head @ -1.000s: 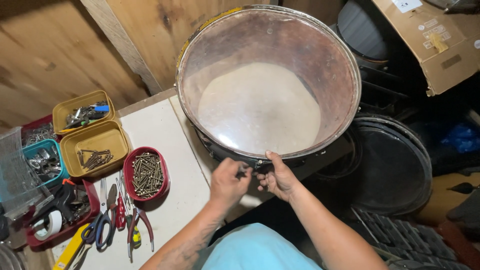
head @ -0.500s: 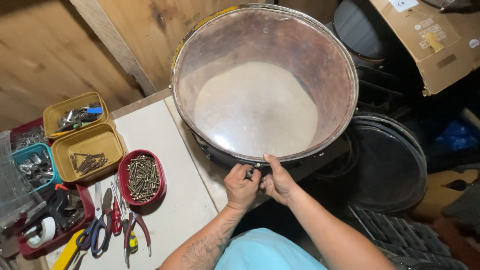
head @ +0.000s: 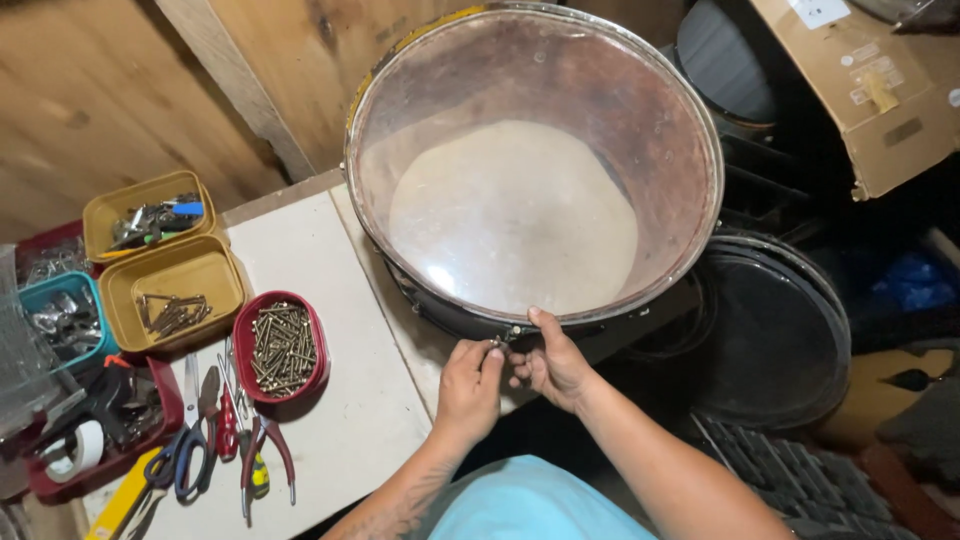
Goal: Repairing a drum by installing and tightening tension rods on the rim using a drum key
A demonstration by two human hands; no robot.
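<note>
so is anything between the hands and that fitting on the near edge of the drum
Nothing visible is. The left hand has its fingertips right at the small metal fitting on the drum rim, and the right hand rests its thumb on the rim beside it. The screws and pliers lie off to the left.

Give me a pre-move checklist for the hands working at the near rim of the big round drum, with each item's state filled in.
1. Large round drum with translucent head rests on the white tabletop: ok, though it overhangs the table's right edge.
2. Left hand at the small metal fitting on the near rim: ok.
3. Right hand steadying the metal hoop, thumb on its edge: ok.
4. Fitting fully seated: cannot tell, fingers hide it.
5. Red tray of screws near the left hand: ok.
6. Pliers with red handles lying beside the tray: ok.
</note>
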